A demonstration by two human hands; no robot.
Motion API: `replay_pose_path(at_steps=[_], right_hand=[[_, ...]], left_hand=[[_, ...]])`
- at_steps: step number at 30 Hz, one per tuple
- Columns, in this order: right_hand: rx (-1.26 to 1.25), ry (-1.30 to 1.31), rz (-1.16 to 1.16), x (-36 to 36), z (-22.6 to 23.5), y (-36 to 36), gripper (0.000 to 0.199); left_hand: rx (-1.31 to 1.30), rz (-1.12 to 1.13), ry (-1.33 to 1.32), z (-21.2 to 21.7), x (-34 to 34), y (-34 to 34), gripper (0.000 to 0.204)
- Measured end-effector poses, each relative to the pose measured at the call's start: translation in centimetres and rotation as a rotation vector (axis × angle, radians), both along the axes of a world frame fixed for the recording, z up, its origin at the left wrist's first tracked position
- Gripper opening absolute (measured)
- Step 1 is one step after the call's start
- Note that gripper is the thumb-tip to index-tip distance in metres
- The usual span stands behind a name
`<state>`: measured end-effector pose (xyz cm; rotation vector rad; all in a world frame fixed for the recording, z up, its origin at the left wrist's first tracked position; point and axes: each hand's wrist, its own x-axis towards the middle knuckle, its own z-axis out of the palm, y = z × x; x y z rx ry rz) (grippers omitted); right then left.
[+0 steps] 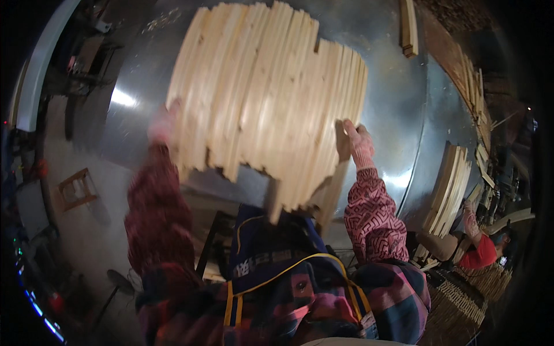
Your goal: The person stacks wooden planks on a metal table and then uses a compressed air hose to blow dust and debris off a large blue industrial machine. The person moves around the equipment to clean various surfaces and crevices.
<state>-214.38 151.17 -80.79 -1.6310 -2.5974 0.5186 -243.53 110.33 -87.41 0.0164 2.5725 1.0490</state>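
A broad layer of pale wooden strips [265, 86] lies side by side on a shiny metal table [392, 109], their near ends uneven. My left hand [163, 124], smeared by motion, is against the left edge of the layer; its fingers do not show clearly. At the right edge, my right hand [360, 143] has its thumb and fingers closed on a wooden strip [333, 199] that slants toward me past the table's near edge. Patterned red oversleeves cover both my forearms.
A bundle of strips [449, 190] rests at the table's right side, and a few strips [409, 29] lie at the far right. Beyond the bundle a person in red [480, 254] reaches in. A small wooden frame [78, 189] stands on the floor at left.
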Motion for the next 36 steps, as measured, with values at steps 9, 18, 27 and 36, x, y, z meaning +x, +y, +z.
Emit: replay_pose_path(at_steps=[9,18,27,36], right_hand=[[-0.668,1.005,-0.030,-2.2,-5.2,-7.3,0.068],[-0.139,0.688,0.042,0.2,-6.8,-6.1,0.066],[-0.570,1.084,-0.051,4.2,-5.9,-0.2,0.072],[-1.050,1.040,-0.097,5.9,4.0,-6.5,0.078]], left_hand=[[-0.424,0.138,0.728,1.6,-1.6,-1.5,0.059],[-0.163,-0.424,0.027,-0.7,25.6,6.6,0.072],[0.526,-0.127,0.122,-2.6,21.1,21.0,0.095],[0.674,-0.373,-0.437,2.7,18.7,21.7,0.132]])
